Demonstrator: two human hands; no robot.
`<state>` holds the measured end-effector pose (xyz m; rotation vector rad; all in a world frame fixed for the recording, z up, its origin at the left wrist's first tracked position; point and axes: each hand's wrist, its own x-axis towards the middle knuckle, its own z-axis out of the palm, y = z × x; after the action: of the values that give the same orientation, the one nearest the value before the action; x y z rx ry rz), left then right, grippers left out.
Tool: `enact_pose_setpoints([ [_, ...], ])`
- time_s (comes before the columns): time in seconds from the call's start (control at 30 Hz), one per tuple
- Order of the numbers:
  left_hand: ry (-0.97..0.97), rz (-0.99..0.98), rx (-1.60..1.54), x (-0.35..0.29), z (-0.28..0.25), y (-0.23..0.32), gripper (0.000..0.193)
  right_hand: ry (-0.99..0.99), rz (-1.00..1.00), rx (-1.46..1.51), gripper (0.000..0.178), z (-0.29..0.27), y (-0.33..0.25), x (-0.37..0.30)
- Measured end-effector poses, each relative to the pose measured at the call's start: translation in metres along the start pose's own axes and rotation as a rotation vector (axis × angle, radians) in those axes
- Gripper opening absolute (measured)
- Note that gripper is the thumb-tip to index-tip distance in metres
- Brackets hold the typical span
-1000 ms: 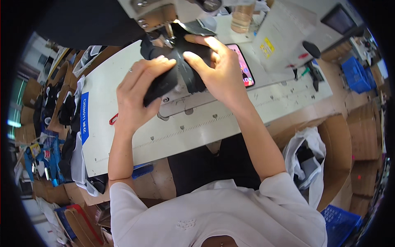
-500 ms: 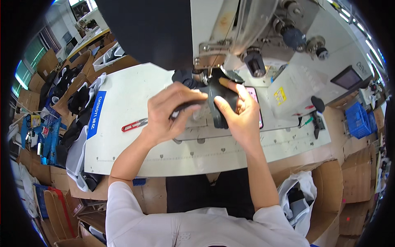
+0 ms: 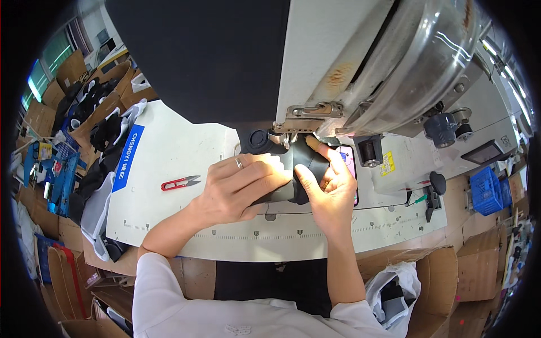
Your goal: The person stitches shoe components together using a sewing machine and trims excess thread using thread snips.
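Observation:
A black, smooth, leather-like piece [image 3: 310, 160] with a seam line lies folded under the needle area of a sewing machine [image 3: 315, 111]. My right hand [image 3: 332, 191] grips its right side, thumb on top and the other fingers around the far edge. My left hand [image 3: 242, 183], with a ring on one finger, is closed over the piece's near left part, its fingertips close to my right thumb. A bright lamp spot falls on both hands. The piece's lower left end pokes out below my left fingers; its underside is hidden.
Red-handled thread snips [image 3: 180, 183] lie on the white table [image 3: 152, 208] to the left. A phone [image 3: 349, 163] rests behind my right hand. Black and white pieces [image 3: 107, 197] hang over the left table edge. A cardboard box [image 3: 437, 281] with a white bag stands at lower right.
My left hand has moved in to the right and closed over the near part of the black piece. The view has shifted nearer the machine; my right hand keeps its grip.

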<state>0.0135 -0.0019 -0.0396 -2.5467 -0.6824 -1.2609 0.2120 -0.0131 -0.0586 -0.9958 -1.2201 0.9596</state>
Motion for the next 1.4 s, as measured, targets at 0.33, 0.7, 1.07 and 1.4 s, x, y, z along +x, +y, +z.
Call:
enact_pose_setpoints([
  [0.33, 0.080, 0.059, 0.047, 0.004, 0.011, -0.006, 0.039, -0.066, 0.038, 0.090, 0.045, -0.002, -0.010, 0.002],
  [0.7, -0.026, -0.031, -0.040, 0.010, -0.002, -0.009, 0.040, -0.053, 0.078, 0.174, 0.044, 0.004, -0.017, 0.000],
  [1.07, -0.018, 0.133, 0.001, 0.010, -0.003, -0.011, 0.032, -0.081, 0.080, 0.199, 0.027, 0.000, -0.017, 0.002],
  [1.4, -0.005, 0.078, 0.017, 0.012, 0.001, -0.014, 0.030, -0.132, 0.097, 0.153, 0.023, -0.003, -0.021, 0.003],
])
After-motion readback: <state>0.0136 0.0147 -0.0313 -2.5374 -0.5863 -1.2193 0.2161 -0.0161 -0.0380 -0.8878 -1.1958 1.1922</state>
